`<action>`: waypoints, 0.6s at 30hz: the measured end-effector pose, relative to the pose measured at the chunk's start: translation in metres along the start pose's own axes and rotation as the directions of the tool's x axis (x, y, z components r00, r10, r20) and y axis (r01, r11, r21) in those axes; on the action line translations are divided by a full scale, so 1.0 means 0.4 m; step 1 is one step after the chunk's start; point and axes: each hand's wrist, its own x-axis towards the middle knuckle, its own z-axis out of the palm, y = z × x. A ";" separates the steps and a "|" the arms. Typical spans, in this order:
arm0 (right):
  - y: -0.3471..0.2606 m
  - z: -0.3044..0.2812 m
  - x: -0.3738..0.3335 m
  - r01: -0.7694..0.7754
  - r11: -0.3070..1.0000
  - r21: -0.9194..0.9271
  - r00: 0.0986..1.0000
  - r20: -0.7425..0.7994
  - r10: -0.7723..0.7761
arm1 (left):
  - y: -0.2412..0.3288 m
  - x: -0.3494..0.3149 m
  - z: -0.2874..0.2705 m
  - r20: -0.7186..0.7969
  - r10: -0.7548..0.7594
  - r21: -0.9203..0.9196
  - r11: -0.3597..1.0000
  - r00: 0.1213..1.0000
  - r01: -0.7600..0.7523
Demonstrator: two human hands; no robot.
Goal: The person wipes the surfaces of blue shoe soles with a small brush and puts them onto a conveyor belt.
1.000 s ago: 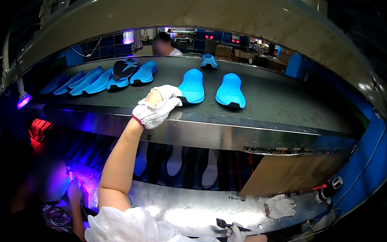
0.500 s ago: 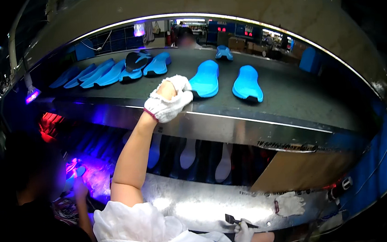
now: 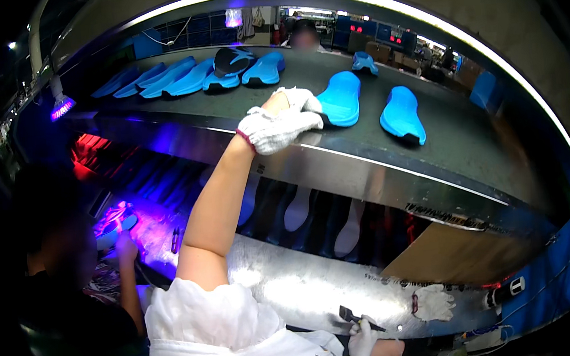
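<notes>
My left hand, in a white knit glove worn back over the wrist, reaches up to the dark shelf. Its fingers close at the near left edge of a blue shoe sole, which lies on the surface; the fingertips are partly hidden. A second blue shoe sole lies just to the right. Low in the view, my right hand, in a thin whitish glove, is closed round the handle of a flat black brush above the metal bench. The brush points up and left.
The dark surface holds several blue soles at left and one dark-topped piece. A metal bench below carries a loose glove; cardboard leans at right. Another person works at left under purple light.
The whole view has shifted, so the shelf and soles appear farther right and slightly higher. My left hand stays at the same sole; my right hand still holds the brush.
</notes>
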 end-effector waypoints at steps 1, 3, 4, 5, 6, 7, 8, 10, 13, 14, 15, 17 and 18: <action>-0.011 0.000 0.000 0.026 1.000 -0.005 0.999 -0.030 -0.026 | 0.007 0.021 0.018 -0.006 0.041 -0.030 0.999 0.999 -0.041; -0.009 -0.009 0.010 0.020 1.000 -0.009 0.999 -0.044 -0.020 | 0.024 0.031 0.026 0.019 -0.049 -0.041 0.998 0.999 0.049; 0.013 -0.014 0.023 -0.044 0.999 -0.019 0.999 -0.013 0.044 | 0.013 -0.007 -0.008 -0.011 -0.074 -0.016 0.997 0.997 0.074; 0.031 -0.032 0.035 -0.043 0.999 -0.018 0.999 -0.007 0.043 | 0.011 -0.014 -0.014 -0.015 -0.071 -0.014 0.997 0.997 0.071; 0.046 -0.050 0.053 -0.031 0.999 -0.014 0.999 0.012 0.032 | -0.002 -0.015 -0.014 -0.012 -0.052 -0.001 0.999 0.999 0.052; 0.044 -0.095 0.073 0.039 0.999 0.021 0.999 -0.021 -0.039 | 0.030 0.038 0.033 0.030 -0.008 -0.099 0.995 1.000 0.011; 0.052 -0.089 0.083 0.027 0.999 0.017 1.000 0.012 -0.028 | 0.024 0.025 0.011 0.064 -0.051 -0.060 0.997 0.997 0.055; 0.054 -0.063 0.068 -0.047 0.999 -0.007 0.998 0.050 0.047 | 0.009 -0.007 -0.029 0.080 -0.106 -0.013 0.994 0.991 0.108; 0.040 -0.034 0.039 -0.050 0.998 -0.025 0.998 0.030 0.051 | 0.020 -0.014 -0.027 -0.117 -0.066 -0.012 0.998 0.991 0.065; 0.038 -0.043 0.045 -0.013 1.000 -0.015 1.000 0.010 0.014 | 0.043 0.000 -0.014 -0.140 -0.205 -0.258 0.952 0.969 0.165; 0.034 -0.062 0.045 0.018 1.000 -0.005 1.000 -0.011 -0.018 | 0.070 0.013 0.000 -0.122 -0.346 -0.488 0.837 0.930 0.247; 0.047 -0.070 0.058 0.027 1.000 -0.005 1.000 -0.003 -0.027 | 0.082 0.013 -0.008 -0.173 -0.500 -0.674 0.688 0.848 0.268; 0.053 -0.066 0.065 0.028 1.000 -0.009 1.000 0.007 -0.028 | 0.035 0.007 -0.030 -0.375 0.064 -0.055 0.994 0.925 -0.091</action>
